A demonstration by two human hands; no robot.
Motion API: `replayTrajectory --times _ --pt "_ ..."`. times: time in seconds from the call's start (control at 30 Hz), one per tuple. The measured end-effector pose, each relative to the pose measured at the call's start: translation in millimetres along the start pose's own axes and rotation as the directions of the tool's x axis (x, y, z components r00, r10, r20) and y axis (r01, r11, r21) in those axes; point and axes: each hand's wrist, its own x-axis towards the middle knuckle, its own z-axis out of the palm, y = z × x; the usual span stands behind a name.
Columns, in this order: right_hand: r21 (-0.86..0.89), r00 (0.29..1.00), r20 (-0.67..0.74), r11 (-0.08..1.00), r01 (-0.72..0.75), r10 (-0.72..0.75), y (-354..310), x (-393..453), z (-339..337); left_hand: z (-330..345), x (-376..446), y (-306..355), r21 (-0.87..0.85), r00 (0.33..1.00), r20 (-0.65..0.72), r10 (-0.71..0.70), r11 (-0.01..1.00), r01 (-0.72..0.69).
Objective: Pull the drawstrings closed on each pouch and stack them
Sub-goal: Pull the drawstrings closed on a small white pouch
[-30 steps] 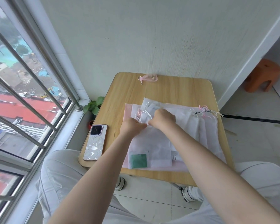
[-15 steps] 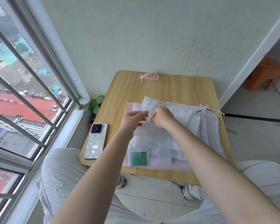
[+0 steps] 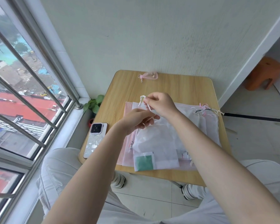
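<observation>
Both hands work one white mesh pouch (image 3: pixel 153 143) lying mid-table: right hand (image 3: pixel 162 105) pinches its drawstring (image 3: pixel 144 102) upward, left hand (image 3: pixel 136 120) seemingly pinching the gathered neck as anchor.

Both hands working a drawstring above the table

The right hand (image 3: pixel 162 105) is pinching the white drawstring (image 3: pixel 145 103) up, the left hand (image 3: pixel 138 119) is gripping the sheer white pouch (image 3: pixel 153 139) at its neck, over flat pouches (image 3: pixel 207 126) lying by the tabletop's (image 3: pixel 176 88) near edge.
</observation>
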Motion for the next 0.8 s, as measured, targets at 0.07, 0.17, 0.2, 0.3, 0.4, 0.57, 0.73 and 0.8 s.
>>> replayTrajectory --times 0.07,0.17,0.2,0.3,0.4,0.57,0.73,0.8 --pt "-0.043 0.999 0.022 0.999 -0.028 0.029 -0.1 0.1 0.8 -0.6 0.1 1.1 0.004 0.999 0.002 0.043 0.999 -0.043" --pt "-0.257 0.994 0.054 0.963 -0.083 0.100 1.9 1.2 -4.1 -6.0 2.1 -1.3 0.031 0.993 -0.099 0.058 0.998 -0.055" --pt "-0.331 0.989 0.069 0.938 -0.100 0.129 3.2 1.5 -6.9 -7.8 2.9 -2.4 0.054 0.990 -0.131 0.056 0.997 -0.049" --pt "-0.487 0.982 0.076 0.866 -0.117 0.175 6.2 3.2 -14.8 -9.4 4.8 -5.9 0.079 0.974 -0.225 0.028 0.997 -0.011" --pt "-0.519 0.977 0.116 0.850 -0.092 0.176 -0.3 0.5 -21.3 -6.3 6.9 -9.5 0.024 0.948 -0.315 -0.044 0.998 0.054" --pt "-0.526 0.947 0.221 0.846 -0.087 0.235 -3.0 -1.4 -26.7 -6.4 9.7 -13.4 -0.125 0.938 -0.320 -0.133 0.987 0.098" --pt "-0.515 0.945 0.243 0.855 -0.065 0.218 -1.2 -7.5 -26.4 -11.6 9.7 -10.5 -0.174 0.962 -0.244 -0.122 0.981 0.080" --pt "-0.567 0.963 0.205 0.823 -0.031 0.177 0.9 -8.0 -23.8 -12.8 9.1 -8.9 -0.169 0.971 -0.216 -0.107 0.983 0.071"
